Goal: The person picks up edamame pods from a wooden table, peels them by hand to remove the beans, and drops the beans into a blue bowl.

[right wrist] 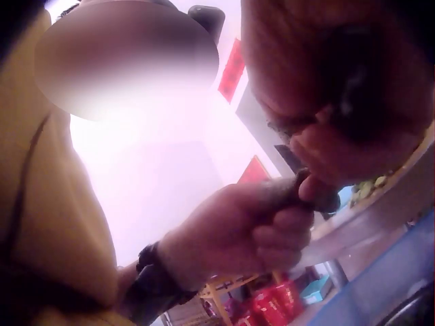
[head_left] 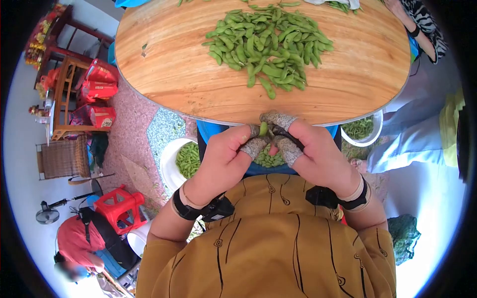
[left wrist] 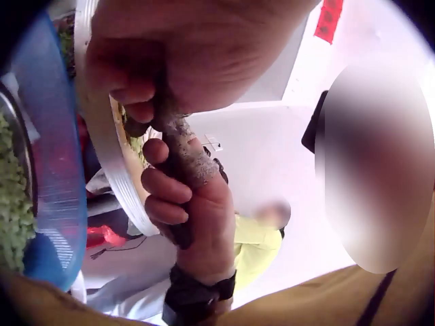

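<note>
Over the table's near edge, my left hand (head_left: 221, 151) pinches a green edamame pod (head_left: 263, 128) between wrapped fingertips. My right hand (head_left: 318, 149) meets it there, its thumb and forefinger closing on the same pod. Greyish, worn wraps (head_left: 254, 147) cover the thumbs and fingertips of both hands. In the left wrist view, the other fingers of the right hand (left wrist: 170, 193) are curled inward. The left hand (right wrist: 251, 227) shows curled fingers in the right wrist view. Below the hands, shelled green beans (head_left: 269, 158) lie in a container within a blue basin (left wrist: 58, 156).
A heap of edamame pods (head_left: 271, 44) covers the middle of the wooden table (head_left: 174, 79). White buckets (head_left: 169, 159) of green pods stand at both sides below. Another person's arm (head_left: 417, 35) is at the far right; a red stool (head_left: 119, 208) stands left.
</note>
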`<state>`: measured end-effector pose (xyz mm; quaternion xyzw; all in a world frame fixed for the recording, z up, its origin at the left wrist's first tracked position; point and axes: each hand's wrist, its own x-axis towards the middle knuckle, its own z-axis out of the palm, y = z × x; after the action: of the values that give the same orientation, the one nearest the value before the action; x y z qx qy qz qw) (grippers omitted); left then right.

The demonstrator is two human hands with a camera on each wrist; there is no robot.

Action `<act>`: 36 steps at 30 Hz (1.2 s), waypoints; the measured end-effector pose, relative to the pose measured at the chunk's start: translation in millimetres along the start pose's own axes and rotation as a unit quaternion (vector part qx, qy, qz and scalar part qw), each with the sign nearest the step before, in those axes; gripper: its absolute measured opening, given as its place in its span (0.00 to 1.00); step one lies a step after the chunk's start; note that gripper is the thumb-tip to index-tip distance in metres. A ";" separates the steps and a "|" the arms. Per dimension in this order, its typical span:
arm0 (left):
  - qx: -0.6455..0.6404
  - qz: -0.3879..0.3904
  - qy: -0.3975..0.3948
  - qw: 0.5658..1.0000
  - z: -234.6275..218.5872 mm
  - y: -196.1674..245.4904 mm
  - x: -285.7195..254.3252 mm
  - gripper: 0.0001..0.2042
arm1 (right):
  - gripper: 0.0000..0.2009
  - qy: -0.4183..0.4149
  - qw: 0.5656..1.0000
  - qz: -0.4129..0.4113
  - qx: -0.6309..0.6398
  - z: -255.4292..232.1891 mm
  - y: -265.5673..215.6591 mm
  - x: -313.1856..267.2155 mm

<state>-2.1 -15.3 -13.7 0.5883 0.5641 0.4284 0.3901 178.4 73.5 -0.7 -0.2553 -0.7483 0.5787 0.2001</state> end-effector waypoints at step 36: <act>-0.439 -0.244 -0.043 0.864 -5.8 -0.4 -3.1 0.12 | 0.14 -0.069 0.953 0.192 0.223 -14.3 1.9 -15.5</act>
<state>-7.7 -18.6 -12.3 0.2177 0.4260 0.4969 0.7240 199.4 75.2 0.9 -0.3027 -0.5491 0.7744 0.0850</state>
